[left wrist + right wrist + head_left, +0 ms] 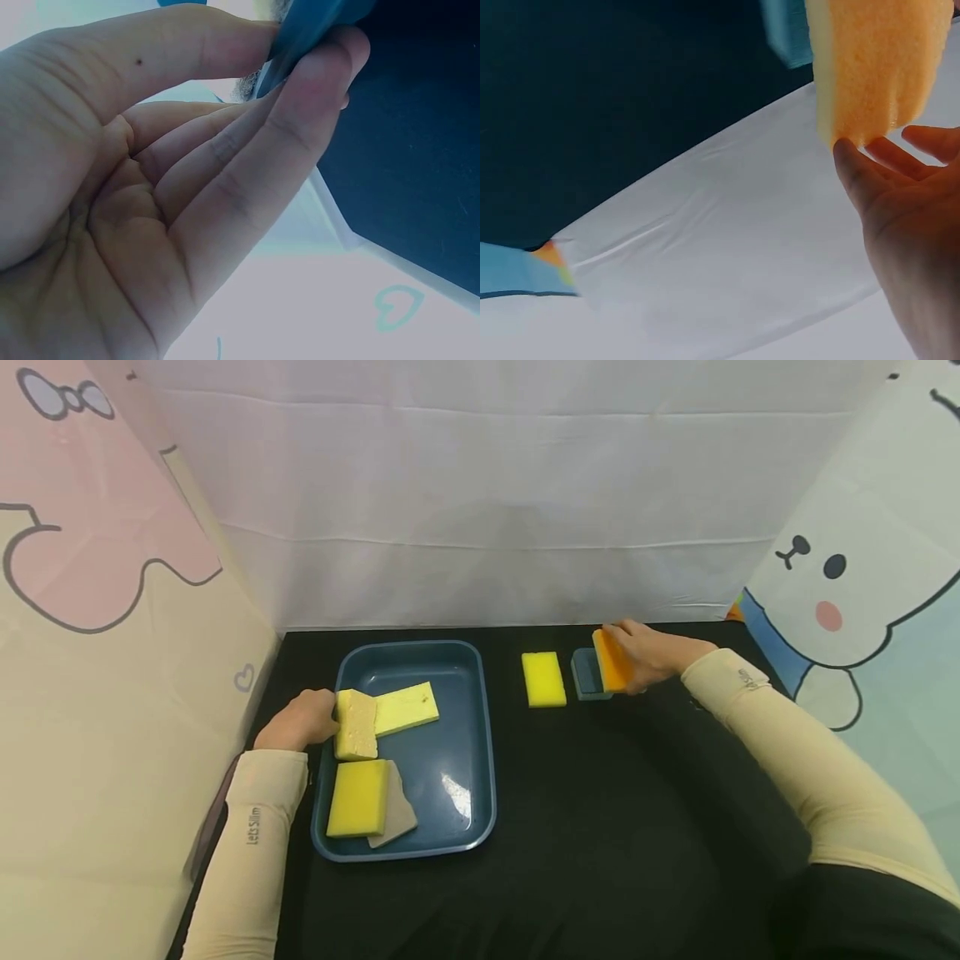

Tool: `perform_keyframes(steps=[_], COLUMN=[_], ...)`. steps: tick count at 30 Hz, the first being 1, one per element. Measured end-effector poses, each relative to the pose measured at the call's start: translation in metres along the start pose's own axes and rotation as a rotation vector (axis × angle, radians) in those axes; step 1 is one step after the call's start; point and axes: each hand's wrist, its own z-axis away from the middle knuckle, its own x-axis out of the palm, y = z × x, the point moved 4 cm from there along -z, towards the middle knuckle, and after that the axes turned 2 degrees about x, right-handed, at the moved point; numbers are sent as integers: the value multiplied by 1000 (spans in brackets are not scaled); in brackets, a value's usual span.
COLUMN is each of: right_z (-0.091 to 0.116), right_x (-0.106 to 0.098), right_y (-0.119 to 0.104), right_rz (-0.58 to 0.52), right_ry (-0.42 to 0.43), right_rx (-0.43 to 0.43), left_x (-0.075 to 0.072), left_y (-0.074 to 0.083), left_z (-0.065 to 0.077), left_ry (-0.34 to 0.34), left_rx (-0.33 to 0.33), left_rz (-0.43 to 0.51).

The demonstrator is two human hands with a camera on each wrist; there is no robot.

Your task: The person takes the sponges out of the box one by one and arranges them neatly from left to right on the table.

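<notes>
At the blue tray's [483, 735] left edge, my left hand [300, 720] pinches the rim [307, 37] between thumb and fingers. Just beside it in the tray stands a pale yellow sponge block [356, 725]. My right hand [643, 653] grips an orange sponge [613, 662] with a paler yellow face, its fingertips on the edges in the right wrist view [877, 67]. The sponge is tilted above a blue-grey block [587, 674] on the black table and partly covers it. A bright yellow sponge [544, 680] lies left of that block.
Inside the tray lie a flat pale yellow sponge [407, 708], a thick yellow sponge [356, 799] and a grey irregular piece [396, 806] partly under it. A white cloth [495, 510] hangs behind the black table [600, 810]; printed cloths hang at both sides.
</notes>
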Motion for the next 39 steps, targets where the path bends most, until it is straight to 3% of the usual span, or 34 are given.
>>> perform_keyframes(steps=[15,29,39], right_z=[3,-7,-15], right_x=[33,65,71], right_y=[61,87,93], right_rz=[-17,-60,-25], right_ry=[-26,-91,-109], right_rx=[100,142,139], left_x=[2,2,0], left_y=[4,4,4], left_z=[0,3,4], left_ry=[-7,-13,-5], left_rx=[7,6,-23], left_rz=[-2,9,16])
